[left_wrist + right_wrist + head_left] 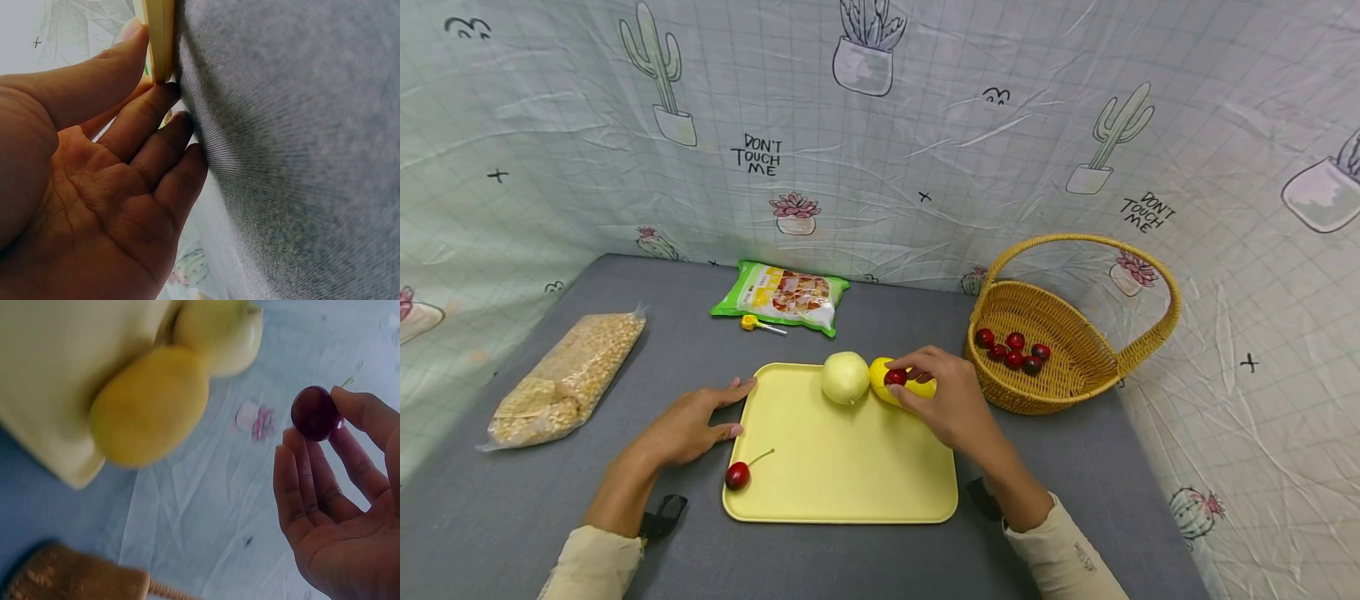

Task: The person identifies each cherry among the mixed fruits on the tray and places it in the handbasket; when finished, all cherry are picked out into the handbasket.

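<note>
My right hand (946, 398) pinches a dark red cherry (314, 413) between thumb and fingertips, with a bit of green stem showing in the right wrist view. It hangs over a smooth yellow oval fruit (880, 377), partly hidden by the hand in the head view. A pale green-yellow pear (845, 377) sits beside that fruit at the tray's back edge. My left hand (683, 427) rests at the left side of the yellow tray (842, 467), thumb and fingertips touching its rim. Another cherry (737, 476) with a long stem lies in the tray's front left corner.
A wicker basket (1075, 392) with a tall handle holds several cherries on the right. Behind the tray lie a green snack bag (790, 293) and a yellow lollipop (750, 322). A clear bag of corn kernels (568, 379) is at the left. Patterned cloth hangs around the grey table.
</note>
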The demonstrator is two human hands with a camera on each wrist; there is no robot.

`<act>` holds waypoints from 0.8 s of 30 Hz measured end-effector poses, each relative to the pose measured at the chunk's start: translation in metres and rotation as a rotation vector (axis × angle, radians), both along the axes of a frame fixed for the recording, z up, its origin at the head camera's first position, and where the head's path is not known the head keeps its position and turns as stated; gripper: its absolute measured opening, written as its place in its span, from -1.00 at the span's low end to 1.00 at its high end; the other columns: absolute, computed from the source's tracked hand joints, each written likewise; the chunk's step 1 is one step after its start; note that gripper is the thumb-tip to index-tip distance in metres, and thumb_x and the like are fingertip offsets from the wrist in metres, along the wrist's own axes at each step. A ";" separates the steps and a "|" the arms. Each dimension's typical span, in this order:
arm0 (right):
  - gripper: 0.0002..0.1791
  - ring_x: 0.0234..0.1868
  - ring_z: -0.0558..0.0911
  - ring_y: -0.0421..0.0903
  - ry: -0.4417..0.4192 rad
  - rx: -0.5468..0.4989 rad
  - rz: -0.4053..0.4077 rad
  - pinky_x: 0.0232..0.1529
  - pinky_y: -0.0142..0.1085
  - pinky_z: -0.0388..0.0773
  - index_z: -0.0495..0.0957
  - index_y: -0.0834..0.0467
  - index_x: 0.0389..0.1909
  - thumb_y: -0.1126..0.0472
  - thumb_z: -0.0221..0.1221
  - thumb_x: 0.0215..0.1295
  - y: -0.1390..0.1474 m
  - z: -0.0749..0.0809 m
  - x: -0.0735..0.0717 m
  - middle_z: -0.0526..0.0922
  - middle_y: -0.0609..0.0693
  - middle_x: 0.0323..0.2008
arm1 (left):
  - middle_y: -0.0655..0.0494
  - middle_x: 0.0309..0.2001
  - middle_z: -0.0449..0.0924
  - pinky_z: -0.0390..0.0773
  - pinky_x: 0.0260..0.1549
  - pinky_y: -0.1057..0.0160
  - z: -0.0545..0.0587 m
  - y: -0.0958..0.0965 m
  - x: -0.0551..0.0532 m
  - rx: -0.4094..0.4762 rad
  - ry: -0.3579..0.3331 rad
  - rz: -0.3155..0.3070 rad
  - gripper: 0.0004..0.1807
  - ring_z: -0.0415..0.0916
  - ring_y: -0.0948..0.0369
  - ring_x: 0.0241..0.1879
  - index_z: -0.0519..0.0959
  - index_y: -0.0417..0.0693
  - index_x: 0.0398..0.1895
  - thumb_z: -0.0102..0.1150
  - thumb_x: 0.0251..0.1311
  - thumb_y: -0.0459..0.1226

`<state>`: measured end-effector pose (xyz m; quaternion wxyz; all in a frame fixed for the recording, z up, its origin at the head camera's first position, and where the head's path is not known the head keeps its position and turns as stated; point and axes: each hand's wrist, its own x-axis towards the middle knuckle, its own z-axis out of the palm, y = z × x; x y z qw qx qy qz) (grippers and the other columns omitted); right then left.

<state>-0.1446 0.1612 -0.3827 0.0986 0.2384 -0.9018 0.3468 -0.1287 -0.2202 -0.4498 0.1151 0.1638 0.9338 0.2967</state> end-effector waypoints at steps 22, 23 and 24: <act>-0.71 -0.18 0.76 -0.03 -0.032 -0.122 -0.248 -0.16 -0.52 0.67 0.78 0.12 0.05 0.18 0.47 0.35 0.108 -0.001 -0.037 0.83 0.07 -0.13 | -0.45 0.53 0.26 0.35 0.36 -0.46 0.000 0.000 -0.001 -0.007 0.005 0.004 -0.20 0.23 -0.42 0.51 0.31 -0.10 0.63 0.39 0.37 -0.23; -0.71 -0.19 0.76 -0.03 -0.034 -0.120 -0.256 -0.18 -0.59 0.63 0.78 0.13 0.05 0.18 0.47 0.35 0.113 -0.002 -0.040 0.84 0.08 -0.13 | -0.46 0.53 0.26 0.35 0.36 -0.45 0.000 0.000 -0.001 -0.008 0.005 0.003 -0.20 0.23 -0.42 0.51 0.31 -0.10 0.63 0.39 0.37 -0.22; -0.71 -0.19 0.76 -0.04 -0.035 -0.114 -0.265 -0.19 -0.61 0.62 0.78 0.14 0.05 0.18 0.47 0.35 0.117 -0.004 -0.042 0.84 0.09 -0.13 | -0.46 0.53 0.26 0.35 0.35 -0.45 0.000 0.000 -0.001 -0.006 0.006 0.002 -0.20 0.24 -0.43 0.51 0.31 -0.11 0.63 0.39 0.37 -0.22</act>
